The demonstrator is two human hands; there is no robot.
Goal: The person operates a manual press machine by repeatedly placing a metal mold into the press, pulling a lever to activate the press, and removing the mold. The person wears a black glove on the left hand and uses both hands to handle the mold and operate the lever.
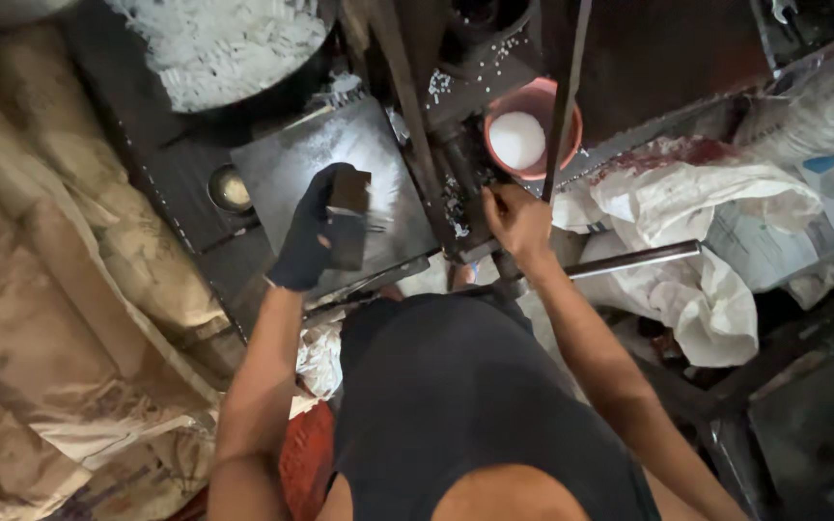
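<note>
A cluttered, dim workshop holds one dusty metal plate [340, 164], one pan of white pieces [224, 43] at eleven o'clock and one pink bowl [562, 111] at one o'clock. The gloved left hand [306, 236] grips one dark block [349, 217] over the plate; the bare right hand [518, 222] is closed, pinching a machine part [465, 193] at the plate's three o'clock edge.

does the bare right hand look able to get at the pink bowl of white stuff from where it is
Probably yes: the right hand rests just below the pink bowl, though a thin dark upright bar crosses the bowl's right side and might hamper it.
</note>
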